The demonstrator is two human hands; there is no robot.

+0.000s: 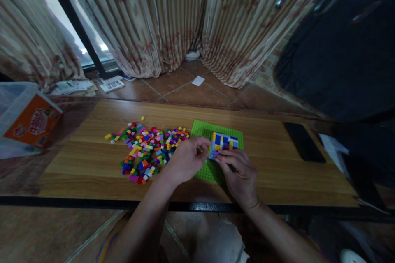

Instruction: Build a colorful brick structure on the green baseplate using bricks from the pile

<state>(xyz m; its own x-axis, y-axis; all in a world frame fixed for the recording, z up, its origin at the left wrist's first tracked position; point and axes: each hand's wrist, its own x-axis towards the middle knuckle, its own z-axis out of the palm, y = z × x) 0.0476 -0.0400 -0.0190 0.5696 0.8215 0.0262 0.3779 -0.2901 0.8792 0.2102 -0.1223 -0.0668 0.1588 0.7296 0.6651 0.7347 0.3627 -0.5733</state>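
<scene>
A green studded baseplate (pixel 203 128) lies on the table. On its upper right part sits a flat block of toy bricks (pixel 226 139) in blue, yellow, white and dark red. My right hand (pixel 240 172) is at the near edge of this block, its fingertips pinched on a small purple brick (pixel 216 153). My left hand (pixel 189 158) is over the plate's left side, fingers curved, thumb and index finger apart near the block's left edge. Nothing shows between them. My hands hide the lower left of the block and part of the plate.
A spread pile of loose colourful bricks (pixel 148 144) lies left of the plate. A black phone (pixel 304 141) rests on the right of the wooden table (pixel 265 189). A clear plastic bin (pixel 18 90) with an orange label stands at the far left. Curtains (pixel 173 20) hang beyond.
</scene>
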